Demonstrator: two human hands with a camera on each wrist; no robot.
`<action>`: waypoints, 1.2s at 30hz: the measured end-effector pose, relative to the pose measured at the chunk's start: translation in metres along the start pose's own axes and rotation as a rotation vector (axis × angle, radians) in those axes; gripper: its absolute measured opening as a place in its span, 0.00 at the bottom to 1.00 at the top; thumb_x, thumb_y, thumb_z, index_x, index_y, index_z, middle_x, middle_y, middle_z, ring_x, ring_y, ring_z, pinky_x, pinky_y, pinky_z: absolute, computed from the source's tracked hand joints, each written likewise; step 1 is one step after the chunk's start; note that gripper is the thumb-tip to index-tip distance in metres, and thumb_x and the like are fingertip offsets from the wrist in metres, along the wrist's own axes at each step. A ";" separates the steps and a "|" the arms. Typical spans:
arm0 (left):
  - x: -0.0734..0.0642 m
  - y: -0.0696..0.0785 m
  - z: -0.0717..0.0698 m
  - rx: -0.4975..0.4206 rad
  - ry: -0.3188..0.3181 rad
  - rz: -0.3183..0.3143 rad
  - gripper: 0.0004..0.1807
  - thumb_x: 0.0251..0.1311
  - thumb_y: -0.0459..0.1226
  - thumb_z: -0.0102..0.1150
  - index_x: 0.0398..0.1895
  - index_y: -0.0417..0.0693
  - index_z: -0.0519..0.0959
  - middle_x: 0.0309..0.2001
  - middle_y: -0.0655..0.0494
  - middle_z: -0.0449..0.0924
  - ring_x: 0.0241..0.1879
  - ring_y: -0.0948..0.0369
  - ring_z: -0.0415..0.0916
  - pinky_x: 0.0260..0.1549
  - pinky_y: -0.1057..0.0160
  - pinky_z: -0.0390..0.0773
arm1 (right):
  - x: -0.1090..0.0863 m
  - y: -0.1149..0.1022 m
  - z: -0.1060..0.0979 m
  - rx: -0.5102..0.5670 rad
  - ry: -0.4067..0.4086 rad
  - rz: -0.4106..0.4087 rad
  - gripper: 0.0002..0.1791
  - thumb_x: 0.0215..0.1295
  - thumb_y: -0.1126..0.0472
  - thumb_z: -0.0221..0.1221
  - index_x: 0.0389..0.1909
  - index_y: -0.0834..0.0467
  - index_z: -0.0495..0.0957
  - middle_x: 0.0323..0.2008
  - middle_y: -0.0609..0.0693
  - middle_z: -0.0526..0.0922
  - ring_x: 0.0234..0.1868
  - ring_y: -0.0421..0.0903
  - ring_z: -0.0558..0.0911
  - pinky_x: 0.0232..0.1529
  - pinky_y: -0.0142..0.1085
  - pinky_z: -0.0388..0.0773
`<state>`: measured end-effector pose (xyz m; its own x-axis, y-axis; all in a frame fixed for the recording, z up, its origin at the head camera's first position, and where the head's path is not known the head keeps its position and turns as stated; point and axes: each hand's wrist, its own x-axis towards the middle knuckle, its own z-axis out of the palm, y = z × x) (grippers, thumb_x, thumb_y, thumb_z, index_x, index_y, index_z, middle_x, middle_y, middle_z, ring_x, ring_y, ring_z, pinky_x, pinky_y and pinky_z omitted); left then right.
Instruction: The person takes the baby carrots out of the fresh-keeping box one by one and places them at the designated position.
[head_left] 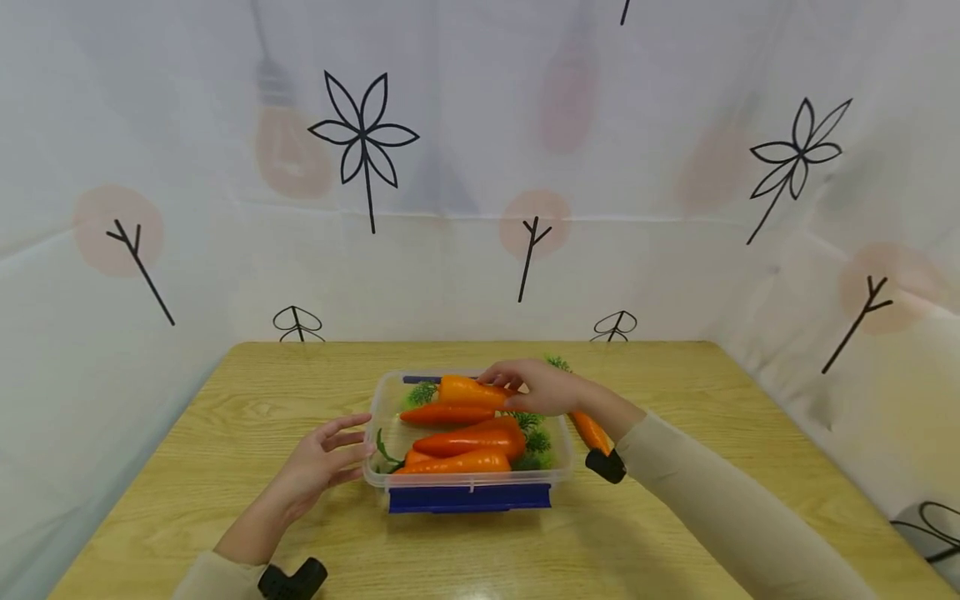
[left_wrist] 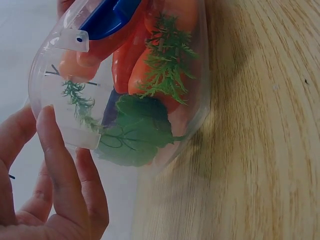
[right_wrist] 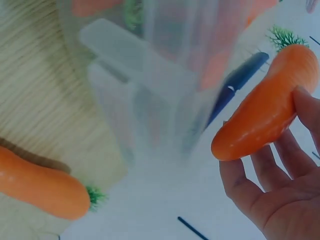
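My right hand [head_left: 538, 387] grips an orange carrot [head_left: 463, 389] with a green leafy top, over the far side of a clear plastic box [head_left: 567, 454]. In the right wrist view the thumb and fingers are round the held carrot [right_wrist: 267, 107]. My left hand [head_left: 318, 462] is at the box's left side; its fingertips touch the rim, fingers loosely extended, as the left wrist view shows the hand [left_wrist: 57, 180] close up. Inside the box lie several orange carrots [head_left: 472, 439] with green tops, and a green leaf [left_wrist: 135, 130] shows through the wall.
Another carrot [head_left: 590, 432] lies on the wooden table [head_left: 247, 417] right of the box, partly behind my right forearm. Blue latch flaps [head_left: 469, 498] hang at the box's front. White patterned cloth [head_left: 450, 275] surrounds the table at the back and sides.
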<state>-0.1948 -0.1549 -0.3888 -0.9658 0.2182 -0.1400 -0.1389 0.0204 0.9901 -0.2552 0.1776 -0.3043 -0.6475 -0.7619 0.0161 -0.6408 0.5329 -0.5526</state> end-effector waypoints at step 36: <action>0.000 -0.001 -0.001 -0.012 0.001 0.005 0.34 0.56 0.36 0.64 0.65 0.40 0.63 0.59 0.37 0.64 0.47 0.52 0.75 0.42 0.58 0.78 | -0.074 0.040 0.007 0.188 0.391 0.201 0.25 0.65 0.66 0.56 0.63 0.62 0.65 0.52 0.64 0.73 0.49 0.59 0.75 0.46 0.48 0.76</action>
<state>-0.1946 -0.1555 -0.3901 -0.9667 0.2174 -0.1352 -0.1369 0.0072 0.9906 -0.2296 0.2529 -0.3330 -0.8805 -0.4360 0.1859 -0.4249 0.5521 -0.7173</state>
